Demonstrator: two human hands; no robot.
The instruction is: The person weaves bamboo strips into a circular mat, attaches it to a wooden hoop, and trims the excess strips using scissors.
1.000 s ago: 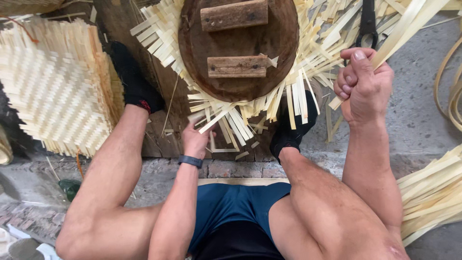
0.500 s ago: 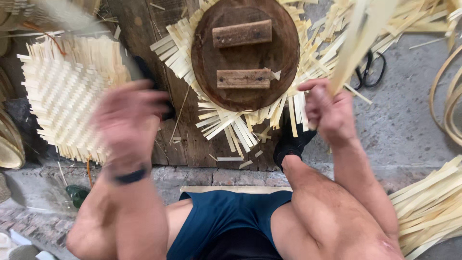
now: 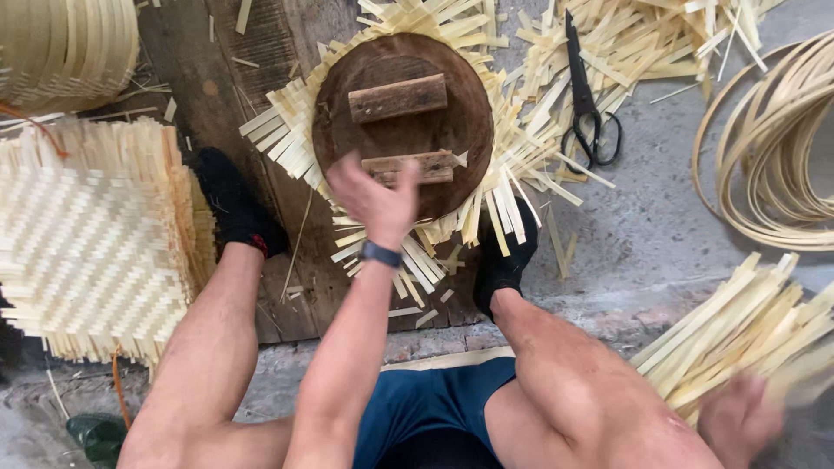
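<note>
Left hand point(image 3: 375, 204) spread open on round wooden mould point(image 3: 402, 122); right hand point(image 3: 738, 421), blurred, grip unclear, beside bamboo strips point(image 3: 738, 326)

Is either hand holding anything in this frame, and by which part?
Left hand holds nothing; it hovers open over the round wooden form. Right hand is blurred beside the bamboo strip bundle; any grip cannot be told.
</note>
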